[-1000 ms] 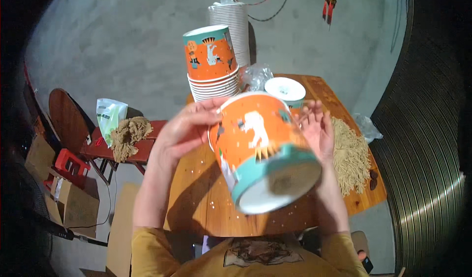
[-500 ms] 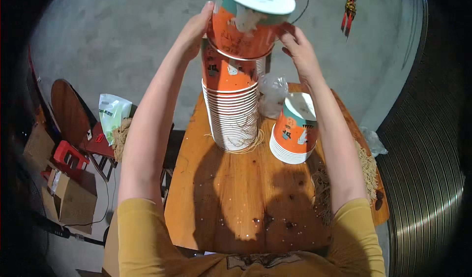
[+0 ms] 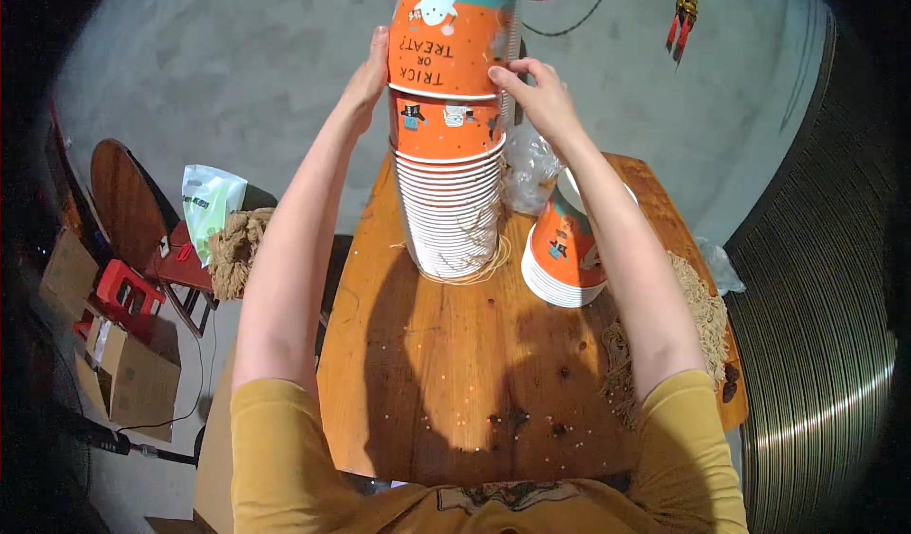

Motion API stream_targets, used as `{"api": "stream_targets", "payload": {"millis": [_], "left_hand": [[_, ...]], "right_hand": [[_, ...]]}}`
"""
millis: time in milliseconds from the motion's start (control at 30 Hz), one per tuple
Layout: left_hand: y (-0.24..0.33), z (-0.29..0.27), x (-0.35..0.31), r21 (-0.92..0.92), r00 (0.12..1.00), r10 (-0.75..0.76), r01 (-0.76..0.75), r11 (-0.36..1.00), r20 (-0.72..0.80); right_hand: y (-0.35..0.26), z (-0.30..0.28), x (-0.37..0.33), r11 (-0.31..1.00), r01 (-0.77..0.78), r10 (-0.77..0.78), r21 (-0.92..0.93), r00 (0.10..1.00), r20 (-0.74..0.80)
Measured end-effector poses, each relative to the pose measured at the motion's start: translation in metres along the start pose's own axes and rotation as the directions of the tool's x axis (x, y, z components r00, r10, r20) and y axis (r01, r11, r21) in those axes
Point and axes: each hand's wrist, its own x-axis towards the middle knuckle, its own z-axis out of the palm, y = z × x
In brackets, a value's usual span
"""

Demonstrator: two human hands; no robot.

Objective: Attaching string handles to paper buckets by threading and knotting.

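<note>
An orange paper bucket (image 3: 446, 50) with a teal band and a white ghost picture sits upside down atop a tall nested stack of paper buckets (image 3: 446, 193). My left hand (image 3: 365, 83) presses along its left side. On the right, my right hand (image 3: 536, 93) holds its lower edge, thumb in front and fingers partly hidden behind. The stack's white rims are packed close, and thin tan strings (image 3: 474, 273) lie about its foot. A shorter stack of orange buckets (image 3: 560, 249), also upside down, stands to the right, partly covered by my right forearm.
The wooden table (image 3: 446, 363) has white specks and dark knots. Beige cord (image 3: 697, 311) is heaped at its right edge. A clear plastic bag (image 3: 531, 169) lies behind the stacks. At left are a red stool (image 3: 128, 292), a cardboard box (image 3: 142, 377) and a chair with a bag (image 3: 211, 202).
The top bucket has come down and slightly left onto the tall stack, its pale base no longer facing me. My right hand has shifted left and lower on it; my left hand stays alongside.
</note>
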Motion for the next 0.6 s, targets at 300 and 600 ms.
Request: {"api": "stream_targets", "payload": {"millis": [300, 600], "left_hand": [[-0.068, 0.023, -0.059, -0.146, 0.993, -0.121, 0.121, 0.982, 0.006], [-0.117, 0.072, -0.175, -0.087, 0.898, -0.161, 0.137, 0.987, -0.410]], "right_hand": [[0.015, -0.003, -0.046, 0.997, -0.037, 0.051, -0.064, 0.973, 0.223], [0.028, -0.095, -0.123, 0.821, 0.166, -0.047, -0.546, 0.973, 0.226]]}}
